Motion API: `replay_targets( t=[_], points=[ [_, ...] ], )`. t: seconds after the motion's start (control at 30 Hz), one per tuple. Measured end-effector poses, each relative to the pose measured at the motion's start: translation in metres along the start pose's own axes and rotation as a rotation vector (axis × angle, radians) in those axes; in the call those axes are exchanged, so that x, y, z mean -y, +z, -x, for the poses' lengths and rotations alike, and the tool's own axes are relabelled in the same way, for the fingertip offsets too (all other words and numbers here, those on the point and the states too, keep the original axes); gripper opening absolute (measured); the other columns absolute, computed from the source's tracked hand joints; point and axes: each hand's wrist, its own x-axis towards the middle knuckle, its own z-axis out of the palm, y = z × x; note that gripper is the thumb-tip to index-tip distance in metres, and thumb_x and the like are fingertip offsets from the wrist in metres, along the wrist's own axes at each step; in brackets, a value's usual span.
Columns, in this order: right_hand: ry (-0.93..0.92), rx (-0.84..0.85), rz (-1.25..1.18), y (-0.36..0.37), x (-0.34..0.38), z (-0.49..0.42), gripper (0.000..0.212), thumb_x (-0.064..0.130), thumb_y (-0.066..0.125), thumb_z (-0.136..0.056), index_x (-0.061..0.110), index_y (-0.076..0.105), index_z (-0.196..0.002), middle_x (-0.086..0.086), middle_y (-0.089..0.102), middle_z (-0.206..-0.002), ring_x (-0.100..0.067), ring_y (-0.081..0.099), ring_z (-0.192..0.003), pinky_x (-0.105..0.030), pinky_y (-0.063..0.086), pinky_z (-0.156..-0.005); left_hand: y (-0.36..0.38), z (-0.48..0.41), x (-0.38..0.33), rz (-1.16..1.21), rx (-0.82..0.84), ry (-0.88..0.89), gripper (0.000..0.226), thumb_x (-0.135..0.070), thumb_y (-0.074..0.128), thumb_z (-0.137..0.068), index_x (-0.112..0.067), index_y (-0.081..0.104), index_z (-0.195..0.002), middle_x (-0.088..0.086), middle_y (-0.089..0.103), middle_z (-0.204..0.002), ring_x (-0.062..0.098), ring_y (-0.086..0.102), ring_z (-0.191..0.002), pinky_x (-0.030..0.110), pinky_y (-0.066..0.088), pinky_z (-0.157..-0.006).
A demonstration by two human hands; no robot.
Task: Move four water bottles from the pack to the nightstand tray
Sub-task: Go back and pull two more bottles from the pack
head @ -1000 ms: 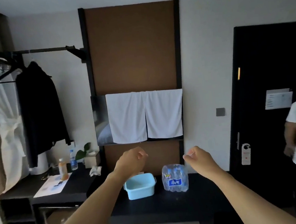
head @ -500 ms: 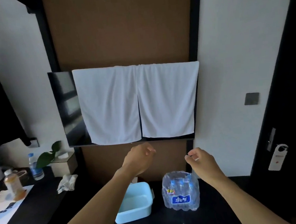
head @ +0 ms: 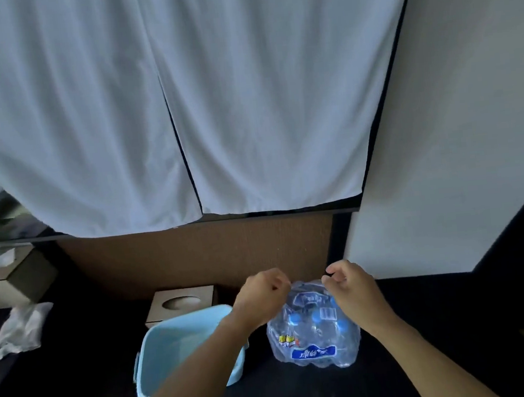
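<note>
Clear shrink-wrap still seals the pack [head: 312, 331], which stands on the dark counter [head: 399, 377] directly beneath both hands. Left hand [head: 260, 297] and right hand [head: 350, 285] each have fingers curled at the pack's top — apparently pinching film, likely to tear it open. Blue tub [head: 179, 350] sits under the left forearm.

Dim light. Two white cloth towels [head: 155, 106] are hung over a brown wall panel [head: 196, 256]; black table [head: 305, 392] below, white wall [head: 457, 115] rightward.
</note>
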Motion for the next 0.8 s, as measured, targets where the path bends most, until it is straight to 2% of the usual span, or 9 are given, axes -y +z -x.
replay_targets(
  t=[0.1, 0.23, 0.37, 0.4, 0.47, 0.53, 0.63, 0.7, 0.8],
  points=[
    [0.006, 0.086, 0.018, 0.037, -0.053, -0.03, 0.019, 0.025, 0.061, -0.094, 0.02, 0.065, -0.112, 0.005, 0.064, -0.105, -0.005, 0.063, -0.093, -0.013, 0.045, -0.074, 0.045, -0.045, 0.038, 0.047, 0.013, -0.093, 0.024, -0.026, 0.054, -0.096, -0.026, 0.077, -0.099, -0.009, 0.079, -0.102, 0.012, 0.073, -0.095, 0.034, 0.059, -0.089],
    [-0.001, 0.152, 0.073, 0.087, -0.117, -0.056, 0.026, 0.02, 0.063, -0.093, 0.014, 0.066, -0.118, 0.009, 0.063, -0.107, -0.009, 0.063, -0.105, -0.025, 0.05, -0.095, 0.099, -0.09, 0.085, 0.07, 0.087, -0.16, 0.025, -0.029, 0.056, -0.096, -0.031, 0.075, -0.111, 0.001, 0.078, -0.115, 0.025, 0.073, -0.106, 0.038, 0.058, -0.093],
    [0.034, 0.181, 0.15, 0.12, -0.152, -0.07, 0.036, 0.022, 0.064, -0.093, 0.015, 0.061, -0.128, -0.001, 0.064, -0.129, -0.012, 0.061, -0.113, -0.003, 0.035, -0.087, 0.131, -0.116, 0.112, -0.008, 0.153, -0.169, 0.032, -0.033, 0.054, -0.099, -0.04, 0.068, -0.126, 0.003, 0.074, -0.127, 0.024, 0.069, -0.116, 0.034, 0.054, -0.099],
    [0.034, 0.184, 0.174, 0.127, -0.158, -0.075, 0.039, 0.023, 0.063, -0.093, 0.015, 0.059, -0.131, -0.002, 0.062, -0.132, -0.013, 0.061, -0.115, -0.002, 0.033, -0.087, 0.135, -0.122, 0.117, -0.024, 0.154, -0.164, 0.033, -0.033, 0.053, -0.099, -0.041, 0.068, -0.127, 0.002, 0.074, -0.127, 0.024, 0.069, -0.116, 0.035, 0.054, -0.099],
    [0.041, 0.2, 0.216, 0.137, -0.164, -0.083, 0.044, 0.027, 0.06, -0.095, 0.017, 0.055, -0.137, -0.003, 0.06, -0.137, -0.017, 0.06, -0.121, -0.013, 0.037, -0.093, 0.143, -0.132, 0.13, -0.044, 0.155, -0.147, 0.031, -0.034, 0.053, -0.097, -0.04, 0.068, -0.123, -0.001, 0.075, -0.124, 0.024, 0.071, -0.112, 0.037, 0.056, -0.096],
    [0.034, 0.193, 0.27, 0.143, -0.167, -0.088, 0.045, 0.032, 0.056, -0.095, 0.018, 0.055, -0.138, -0.004, 0.064, -0.132, -0.02, 0.062, -0.119, -0.025, 0.044, -0.099, 0.147, -0.136, 0.141, -0.035, 0.138, -0.132, 0.029, -0.032, 0.053, -0.095, -0.037, 0.07, -0.118, -0.005, 0.076, -0.119, 0.021, 0.071, -0.109, 0.037, 0.057, -0.094],
    [-0.001, 0.142, 0.338, 0.146, -0.167, -0.095, 0.04, 0.038, 0.049, -0.095, 0.019, 0.062, -0.127, -0.004, 0.074, -0.11, -0.02, 0.069, -0.102, -0.038, 0.055, -0.089, 0.15, -0.14, 0.15, 0.0, 0.09, -0.09, 0.027, -0.025, 0.052, -0.094, -0.033, 0.073, -0.109, -0.004, 0.079, -0.107, 0.02, 0.074, -0.098, 0.037, 0.059, -0.088],
    [-0.016, 0.141, 0.348, 0.143, -0.162, -0.097, 0.032, 0.035, 0.049, -0.098, 0.018, 0.067, -0.119, -0.002, 0.076, -0.099, -0.018, 0.071, -0.093, -0.037, 0.057, -0.082, 0.152, -0.138, 0.149, 0.049, 0.059, -0.057, 0.026, -0.017, 0.053, -0.093, -0.027, 0.075, -0.104, -0.002, 0.079, -0.093, 0.02, 0.074, -0.086, 0.036, 0.059, -0.081],
    [0.006, 0.186, 0.375, 0.139, -0.158, -0.095, 0.029, 0.035, 0.051, -0.097, 0.017, 0.067, -0.114, -0.001, 0.076, -0.096, -0.017, 0.072, -0.088, -0.037, 0.057, -0.079, 0.156, -0.13, 0.15, 0.098, 0.052, -0.024, 0.03, -0.028, 0.049, -0.086, -0.023, 0.074, -0.101, -0.001, 0.075, -0.079, 0.022, 0.074, -0.078, 0.036, 0.06, -0.077]
  ],
)
